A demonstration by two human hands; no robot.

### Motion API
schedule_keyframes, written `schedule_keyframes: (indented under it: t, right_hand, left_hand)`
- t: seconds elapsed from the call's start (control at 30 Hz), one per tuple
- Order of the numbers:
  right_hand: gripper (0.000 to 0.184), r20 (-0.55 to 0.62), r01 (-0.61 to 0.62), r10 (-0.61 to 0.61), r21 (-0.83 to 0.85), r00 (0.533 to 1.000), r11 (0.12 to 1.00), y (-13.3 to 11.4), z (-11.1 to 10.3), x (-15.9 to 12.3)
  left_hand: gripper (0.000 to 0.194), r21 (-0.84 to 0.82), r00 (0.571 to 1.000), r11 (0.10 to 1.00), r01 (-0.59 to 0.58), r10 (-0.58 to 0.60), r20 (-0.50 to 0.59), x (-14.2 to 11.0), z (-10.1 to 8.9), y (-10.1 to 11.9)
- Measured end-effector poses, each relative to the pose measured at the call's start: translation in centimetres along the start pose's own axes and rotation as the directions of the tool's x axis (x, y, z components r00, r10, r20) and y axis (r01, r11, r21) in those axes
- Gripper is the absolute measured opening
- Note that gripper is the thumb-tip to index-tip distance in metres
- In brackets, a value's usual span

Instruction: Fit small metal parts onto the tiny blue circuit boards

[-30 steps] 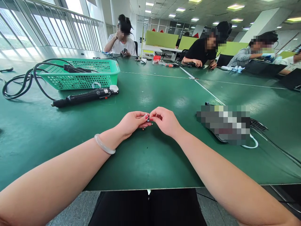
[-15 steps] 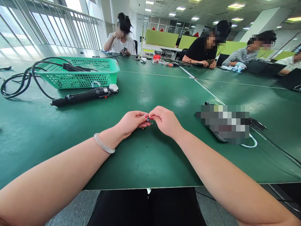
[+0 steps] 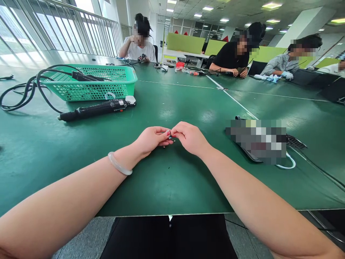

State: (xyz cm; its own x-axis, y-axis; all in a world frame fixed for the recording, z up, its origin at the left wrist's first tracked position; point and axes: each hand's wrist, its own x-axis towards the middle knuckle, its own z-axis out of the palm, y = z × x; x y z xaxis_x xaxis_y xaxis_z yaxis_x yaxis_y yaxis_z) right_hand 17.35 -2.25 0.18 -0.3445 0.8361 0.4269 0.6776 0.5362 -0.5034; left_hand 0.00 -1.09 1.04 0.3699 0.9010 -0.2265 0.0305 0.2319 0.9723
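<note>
My left hand (image 3: pixel 151 139) and my right hand (image 3: pixel 190 137) meet fingertip to fingertip just above the green table (image 3: pixel 167 180). Both are closed in a pinch on a tiny dark part (image 3: pixel 170 136) held between them; it is too small to name. A pale bangle (image 3: pixel 119 165) sits on my left wrist. Both forearms rest on the table's near edge.
A black electric screwdriver (image 3: pixel 94 109) lies at the left, its cable (image 3: pixel 24 93) looping into a green mesh basket (image 3: pixel 91 84). A blurred-out object with a white cable (image 3: pixel 257 140) lies to the right. Several other people sit working at the far side of the table.
My hands have stayed pinched together in the same spot; only the fingertips shift slightly. The people across the table have moved a little.
</note>
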Motion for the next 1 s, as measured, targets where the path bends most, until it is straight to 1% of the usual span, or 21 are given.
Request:
schedule_keyframes:
  t: [0.23, 0.4, 0.57, 0.67, 0.8, 0.9, 1.0]
  right_hand:
    - [0.023, 0.012, 0.071, -0.069, -0.186, 0.998, 0.980, -0.2, -0.2, -0.2]
    - [0.025, 0.033, 0.131, -0.128, -0.400, 0.991, 0.907, -0.8, -0.5, -0.4]
    - [0.028, 0.082, 0.185, -0.166, -0.499, 0.983, 0.847, -1.5, -0.7, -0.5]
    - [0.030, 0.086, 0.194, -0.175, -0.508, 0.981, 0.839, -1.6, -0.7, -0.5]
    - [0.029, 0.062, 0.181, -0.172, -0.455, 0.983, 0.872, -1.5, -0.5, -0.5]
    - [0.027, 0.025, 0.137, -0.138, -0.379, 0.990, 0.915, -1.5, -0.4, -0.5]
    - [0.024, -0.029, 0.063, -0.073, -0.265, 0.997, 0.962, -1.5, -0.3, -0.4]
  left_hand:
    - [0.017, 0.007, 1.000, 1.000, 0.002, -0.001, -0.018, 0.2, -0.1, -0.1]
    - [0.017, 0.010, 0.999, 1.000, -0.008, 0.008, -0.038, 0.4, -0.1, -0.4]
    - [0.012, 0.004, 0.997, 1.000, 0.004, -0.004, -0.076, 0.2, 0.0, -0.1]
    - [0.011, -0.008, 0.995, 1.000, 0.007, -0.007, -0.098, 0.0, 0.2, 0.2]
    - [0.008, -0.029, 0.993, 1.000, 0.008, -0.011, -0.119, -0.1, 0.2, 0.2]
    - [0.008, -0.032, 0.994, 0.999, 0.001, -0.004, -0.108, 0.0, 0.2, 0.2]
    - [0.009, -0.039, 0.995, 0.999, -0.003, -0.001, -0.103, 0.0, 0.2, 0.1]
